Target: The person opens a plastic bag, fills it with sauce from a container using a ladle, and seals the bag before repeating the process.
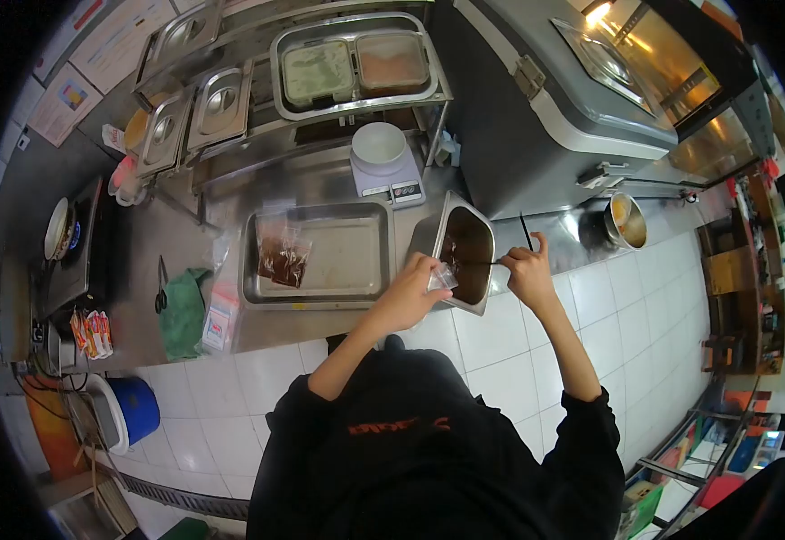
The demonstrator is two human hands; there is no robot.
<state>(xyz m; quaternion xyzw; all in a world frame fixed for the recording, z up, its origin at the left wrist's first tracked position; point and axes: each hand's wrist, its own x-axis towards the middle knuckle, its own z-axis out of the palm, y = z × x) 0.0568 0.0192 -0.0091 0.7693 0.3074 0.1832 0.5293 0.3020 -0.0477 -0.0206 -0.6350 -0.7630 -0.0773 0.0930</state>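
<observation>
My left hand [415, 292] pinches a small clear plastic bag [442, 277] over the near left rim of a deep steel container [480, 304]. Brown contents lie inside that container. My right hand [527, 270], to the container's right, is closed around a thin dark utensil [475, 263] that reaches into it; its far end cannot be made out. A dark stick-like piece [526, 231] also rises from the right hand, perhaps part of the same utensil. Left of the container, clear bags of brown sauce [283, 256] lie in a shallow steel tray [347, 292].
Behind the tray stands a digital scale [392, 191] with a white bowl [379, 147] on it. At left are a green cloth [184, 315], scissors [161, 292] and a pack of plastic bags [221, 319]. A metal bowl [631, 236] stands right, by a large grey cabinet [536, 135].
</observation>
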